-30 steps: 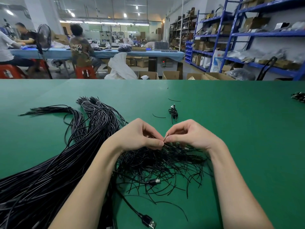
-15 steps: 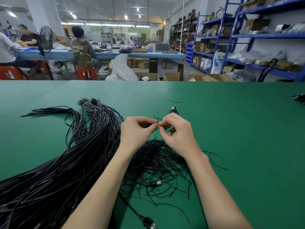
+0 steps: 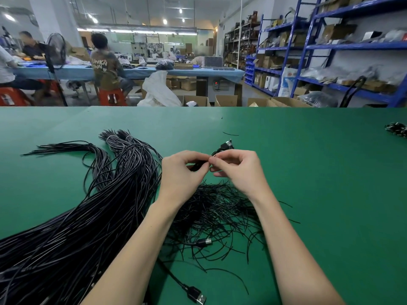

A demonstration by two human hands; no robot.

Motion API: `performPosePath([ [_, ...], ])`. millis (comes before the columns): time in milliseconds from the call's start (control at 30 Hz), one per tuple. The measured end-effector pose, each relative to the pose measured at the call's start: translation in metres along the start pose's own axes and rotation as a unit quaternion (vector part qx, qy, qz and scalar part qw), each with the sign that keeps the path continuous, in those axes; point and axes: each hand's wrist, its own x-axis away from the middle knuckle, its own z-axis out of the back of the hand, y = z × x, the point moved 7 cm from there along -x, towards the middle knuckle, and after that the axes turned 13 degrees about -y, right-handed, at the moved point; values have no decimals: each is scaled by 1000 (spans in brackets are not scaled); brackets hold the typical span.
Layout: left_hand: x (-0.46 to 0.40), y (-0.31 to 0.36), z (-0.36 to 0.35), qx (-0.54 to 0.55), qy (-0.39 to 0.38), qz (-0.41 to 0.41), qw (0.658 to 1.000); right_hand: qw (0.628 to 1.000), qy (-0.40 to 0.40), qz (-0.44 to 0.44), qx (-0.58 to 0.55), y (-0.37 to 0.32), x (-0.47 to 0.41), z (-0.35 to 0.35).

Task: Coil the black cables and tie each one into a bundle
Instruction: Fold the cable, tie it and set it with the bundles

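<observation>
nearest you on the green desk (image 3: 330, 172), a usb plug (image 3: 197, 297) lies on the near side of the heap of thin black ties (image 3: 220, 214), with a second plug (image 3: 203, 242) in among the ties' near strands. to the left of that heap the big sheaf of uncoiled black cables (image 3: 77, 227) fans away from you. just beyond the heap, your left hand (image 3: 181, 172) and right hand (image 3: 239, 170) meet fingertip to fingertip, fingers curled, both pinching something small and dark between them; it looks like a tie being twisted shut on the coiled cable (image 3: 224, 148) whose end pokes out past your right hand, though the pinch itself is too small to read for sure. so you seem to be at the tying step of one bundle. next calls for finishing the twist snugly, setting that bundle aside, then drawing one fresh cable from the sheaf. far right of the heap, a dark bundle (image 3: 396, 129) sits at the desk's edge.
</observation>
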Motion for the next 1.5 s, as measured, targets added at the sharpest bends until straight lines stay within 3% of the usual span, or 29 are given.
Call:
performPosePath([
  [233,-6,-16,-5,184,-61,98,976,993,11,41,109,-1,2,4],
  [300,-5,-27,-8,299,-78,172,935,987,3,67,144,-6,5,0],
  [367,-2,-35,-16,413,-128,234,871,977,-15,99,187,-14,7,-5],
  [433,3,-39,-20,464,-171,279,823,966,-33,120,228,-21,8,-10],
  [667,12,-42,-27,491,-240,321,773,951,-64,136,270,-34,10,-12],
  [733,12,-39,-27,485,-257,305,778,951,-64,141,267,-37,10,-11],
  [933,3,-37,-16,398,-242,217,858,970,-58,96,214,-30,10,-11],
  [1133,-5,-18,5,222,-194,92,951,989,-124,-31,-73,-4,10,-12],
  [1233,-6,-5,2,123,-223,23,967,953,-151,-147,-216,20,17,-13],
  [1367,-5,17,-1,-69,-223,-89,968,882,-96,-286,-362,51,30,-16],
  [1433,-4,29,-6,-140,-212,-153,955,851,-74,-299,-427,58,33,-22],
  [1500,-5,28,-5,-133,-174,-132,967,821,-71,-281,-491,55,32,-29],
])
